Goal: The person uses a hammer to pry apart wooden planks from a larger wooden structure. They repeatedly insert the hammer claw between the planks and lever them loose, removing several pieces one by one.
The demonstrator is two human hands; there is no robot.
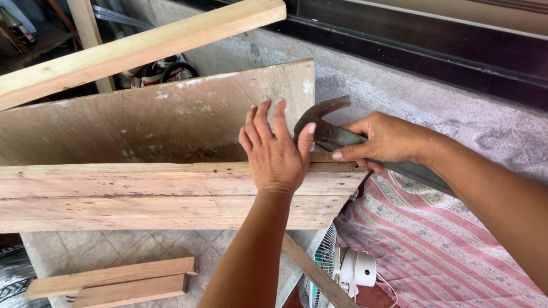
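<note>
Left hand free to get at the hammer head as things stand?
Probably yes. The left hand lies flat on the wooden plank, its thumb right beside the hammer head, with nothing between them. The right hand grips the handle further down, leaving the head bare.

A dark metal claw hammer (334, 134) lay tilted, its curved claw up, head at the back edge of the pale, weathered wooden plank (142, 194), which ran flat, left to right.
</note>
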